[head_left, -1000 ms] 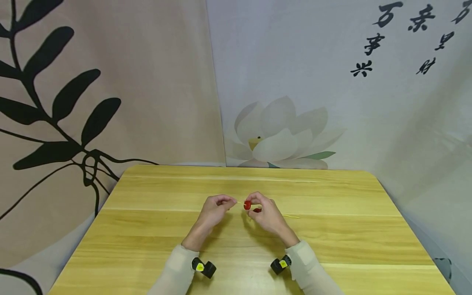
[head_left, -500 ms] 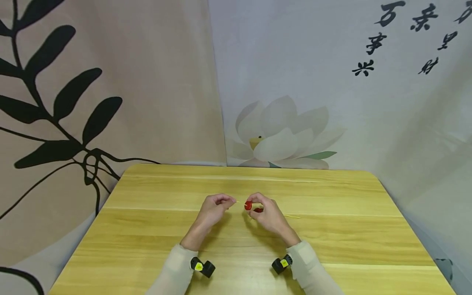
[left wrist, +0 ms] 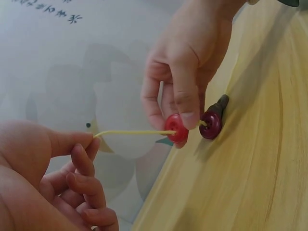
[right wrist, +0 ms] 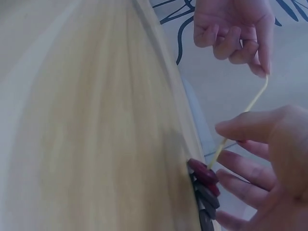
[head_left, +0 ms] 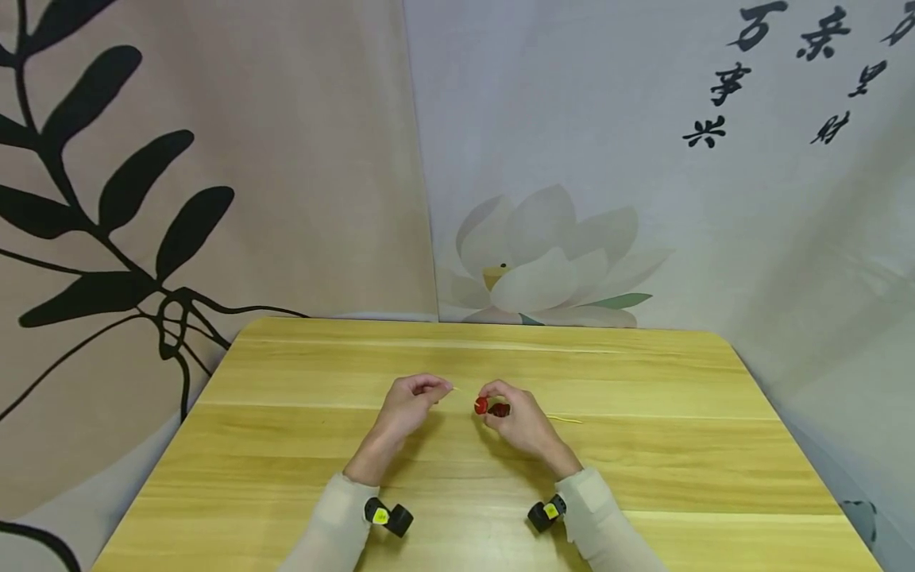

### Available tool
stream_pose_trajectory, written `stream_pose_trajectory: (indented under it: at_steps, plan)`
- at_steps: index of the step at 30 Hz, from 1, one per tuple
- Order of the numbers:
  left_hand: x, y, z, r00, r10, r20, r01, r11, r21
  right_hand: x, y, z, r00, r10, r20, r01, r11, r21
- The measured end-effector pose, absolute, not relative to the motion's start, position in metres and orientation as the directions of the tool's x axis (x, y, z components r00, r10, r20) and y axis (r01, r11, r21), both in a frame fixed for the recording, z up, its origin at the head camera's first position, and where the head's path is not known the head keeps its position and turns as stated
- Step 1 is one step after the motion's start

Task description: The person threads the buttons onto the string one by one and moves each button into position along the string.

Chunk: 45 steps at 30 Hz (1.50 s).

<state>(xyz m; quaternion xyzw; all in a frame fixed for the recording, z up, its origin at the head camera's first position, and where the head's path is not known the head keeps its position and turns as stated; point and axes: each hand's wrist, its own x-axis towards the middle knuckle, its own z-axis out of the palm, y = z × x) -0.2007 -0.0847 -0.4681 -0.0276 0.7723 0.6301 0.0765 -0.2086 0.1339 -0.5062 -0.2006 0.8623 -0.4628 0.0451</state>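
A yellow string [left wrist: 130, 132] stretches between the two hands. My left hand [head_left: 406, 409] pinches its end between thumb and index finger. Around a bright red button [left wrist: 173, 123], threaded on that string, my right hand [head_left: 523, 417] has its thumb and fingertips. Just behind these fingertips, a dark red button [left wrist: 211, 126] hangs on the same string. Several dark buttons [right wrist: 207, 196] are stacked beyond it in the right wrist view, partly hidden by one another. In the head view, the right fingers cover part of the dark stack.
Both hands are over a wooden table [head_left: 286, 445]. The string's loose tail [head_left: 566, 419] lies on the tabletop to the right of the right hand. Behind the table hangs a cloth backdrop [head_left: 329, 159] printed with leaves, a flower and characters.
My left hand has moved slightly left with the string end, widening the gap between the hands. The red button sits a little lower, and more of the dark buttons shows.
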Motion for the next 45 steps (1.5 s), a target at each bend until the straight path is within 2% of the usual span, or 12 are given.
stream_pose_trajectory:
  at_steps: [22,35,45]
  plan:
    - [-0.199,-0.092,-0.473,-0.983,0.061,-0.174,-0.156,0.23,0.961,-0.209,0.141,-0.512,-0.905,-0.416,0.092,-0.353,0.611,-0.709]
    - [-0.202,-0.113,-0.495,-0.977,0.086,-0.193,-0.167,0.249,0.954,-0.21,0.143,-0.512,-0.905,-0.423,0.055,-0.332,0.618,-0.712]
    - [-0.206,-0.125,-0.505,-0.963,0.126,-0.237,-0.196,0.272,0.942,-0.211,0.145,-0.515,-0.905,-0.42,0.072,-0.347,0.628,-0.697]
